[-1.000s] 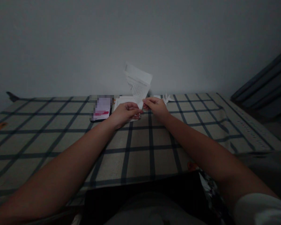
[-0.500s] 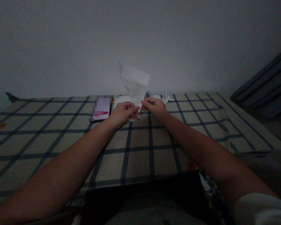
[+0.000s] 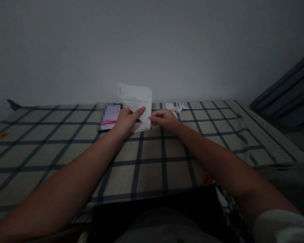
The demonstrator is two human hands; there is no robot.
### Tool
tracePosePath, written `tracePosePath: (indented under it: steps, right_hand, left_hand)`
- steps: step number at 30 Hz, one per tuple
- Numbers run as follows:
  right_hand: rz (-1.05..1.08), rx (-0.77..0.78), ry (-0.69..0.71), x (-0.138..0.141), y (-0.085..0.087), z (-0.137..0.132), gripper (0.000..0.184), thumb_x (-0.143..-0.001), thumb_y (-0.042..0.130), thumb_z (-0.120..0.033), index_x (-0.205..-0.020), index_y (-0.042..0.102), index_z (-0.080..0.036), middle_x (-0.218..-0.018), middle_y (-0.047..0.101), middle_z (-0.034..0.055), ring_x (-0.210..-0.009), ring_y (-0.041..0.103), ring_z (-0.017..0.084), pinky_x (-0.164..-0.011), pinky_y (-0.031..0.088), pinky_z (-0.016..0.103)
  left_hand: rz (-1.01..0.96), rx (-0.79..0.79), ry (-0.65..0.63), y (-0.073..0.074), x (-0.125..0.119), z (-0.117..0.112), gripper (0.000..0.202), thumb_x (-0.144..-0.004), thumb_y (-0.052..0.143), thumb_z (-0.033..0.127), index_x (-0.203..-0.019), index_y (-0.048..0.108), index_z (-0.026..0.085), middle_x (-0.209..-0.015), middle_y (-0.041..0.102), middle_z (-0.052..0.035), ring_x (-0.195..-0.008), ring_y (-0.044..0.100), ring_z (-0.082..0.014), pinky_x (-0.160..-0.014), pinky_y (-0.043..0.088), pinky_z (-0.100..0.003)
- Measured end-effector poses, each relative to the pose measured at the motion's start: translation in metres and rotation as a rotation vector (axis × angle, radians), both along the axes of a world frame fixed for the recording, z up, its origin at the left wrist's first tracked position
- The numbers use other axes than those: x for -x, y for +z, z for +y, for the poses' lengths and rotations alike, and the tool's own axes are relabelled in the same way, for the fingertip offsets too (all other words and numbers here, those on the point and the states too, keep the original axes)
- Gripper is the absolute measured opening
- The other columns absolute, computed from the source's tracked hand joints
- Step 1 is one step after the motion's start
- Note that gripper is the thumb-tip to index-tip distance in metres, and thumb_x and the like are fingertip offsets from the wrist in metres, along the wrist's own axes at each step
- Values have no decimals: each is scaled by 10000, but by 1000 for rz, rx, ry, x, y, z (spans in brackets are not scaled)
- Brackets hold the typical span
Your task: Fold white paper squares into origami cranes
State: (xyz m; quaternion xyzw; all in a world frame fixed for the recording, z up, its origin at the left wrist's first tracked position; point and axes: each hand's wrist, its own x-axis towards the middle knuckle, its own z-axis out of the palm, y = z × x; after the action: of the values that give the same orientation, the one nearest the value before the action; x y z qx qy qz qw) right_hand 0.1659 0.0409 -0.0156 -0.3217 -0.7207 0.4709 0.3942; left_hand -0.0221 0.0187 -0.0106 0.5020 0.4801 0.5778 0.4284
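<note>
While one phone (image 3: 112, 116) lies near, left grip (image 3: 128, 118) and right grip (image 3: 164, 118) pinch one printed sheet (image 3: 139, 94).

one head-worn view, close, forward and down over checked cloth (image 3: 152, 173) toward the wall (image 3: 152, 44)

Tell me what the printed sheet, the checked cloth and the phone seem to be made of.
Printed sheet: matte paper, by its thin edges and faint print.
Checked cloth: dull woven fabric, perhaps cotton or a blend, as it wrinkles at the right.
Phone: probably smooth glass over the lit screen; the dark rim could be plastic or metal.
</note>
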Motion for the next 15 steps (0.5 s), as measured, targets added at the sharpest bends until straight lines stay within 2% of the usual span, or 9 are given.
tracePosePath:
  steps: [5,9,15]
  right_hand:
    - [23,20,38,-2,-1,3,398,-778,713,-559,-718,699,-165,-686,687,19,-630,593,108,-647,501,255]
    - [79,27,-43,-1,-3,8,523,-798,652,-681,-672,662,-173,-648,651,16,-614,580,107,-618,488,248]
    - [225,27,-169,-1,-4,12,454,-746,735,-635,-810,690,-189,-690,655,-2,-636,599,115,-637,516,259]
  left_hand:
    - [-61,12,-40,-2,0,1,462,-655,867,483,-932,748,133,-1007,783,-136,-814,738,-248,-700,599,-347]
    - [-78,39,-80,-1,-1,-1,454,-645,877,454,-941,745,137,-1002,784,-128,-818,735,-242,-687,584,-331]
    - [-53,107,-174,1,-5,-8,427,-633,890,428,-909,762,129,-972,791,-123,-781,731,-225,-697,582,-323]
